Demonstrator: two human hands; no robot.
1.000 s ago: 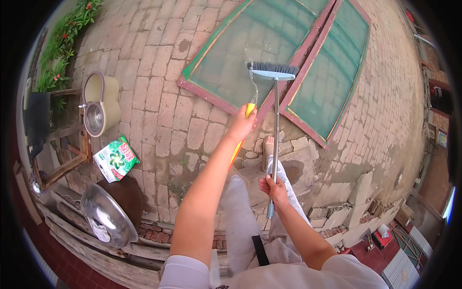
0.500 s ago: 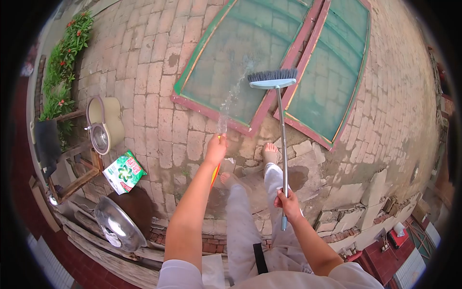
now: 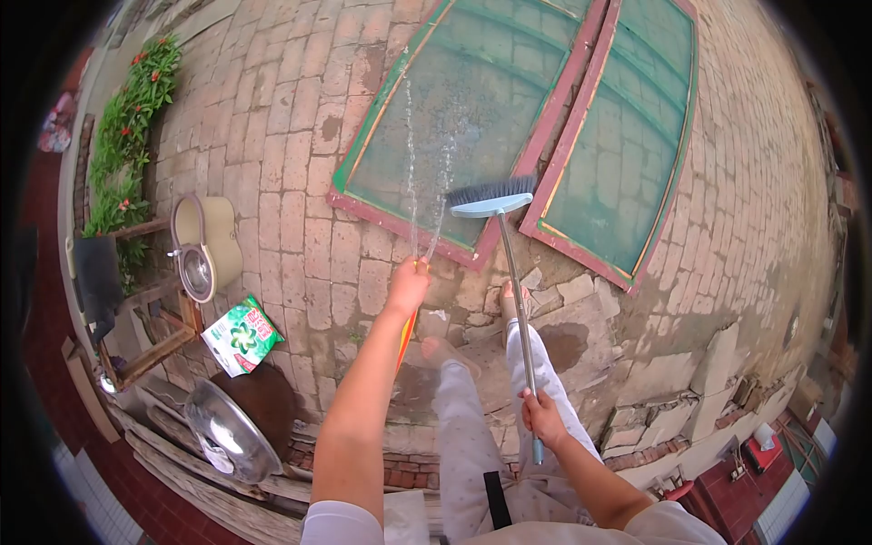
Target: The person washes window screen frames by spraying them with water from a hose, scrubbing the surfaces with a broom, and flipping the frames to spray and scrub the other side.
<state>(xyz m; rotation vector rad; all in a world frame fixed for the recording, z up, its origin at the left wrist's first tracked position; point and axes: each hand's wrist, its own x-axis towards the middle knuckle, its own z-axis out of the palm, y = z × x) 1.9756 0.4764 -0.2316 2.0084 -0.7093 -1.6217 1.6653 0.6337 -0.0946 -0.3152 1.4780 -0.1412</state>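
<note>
My left hand (image 3: 409,283) is closed around an orange-and-yellow hose (image 3: 405,340), its fingers at the outlet. Two thin streams of water (image 3: 442,186) shoot from it onto the left mesh window screen (image 3: 495,86), which lies flat in a green and dark-red frame. My right hand (image 3: 543,416) grips the metal handle of a broom (image 3: 516,304) near its lower end. The broom's light-blue head (image 3: 490,207), with dark bristles pointing away from me, is over the near right corner of that screen. A second screen (image 3: 622,150) lies alongside on the right.
Brick paving (image 3: 282,182) surrounds the screens. To my left are a beige bucket (image 3: 221,241) on a wooden frame (image 3: 154,350), a green-and-white detergent bag (image 3: 243,336) and a metal basin (image 3: 232,431). Flowering plants (image 3: 127,136) line the far left; broken slabs (image 3: 649,422) lie right.
The broom head has moved left and toward me, off the middle rails to the left screen's near corner. My right hand has come lower. The water now splits into two streams.
</note>
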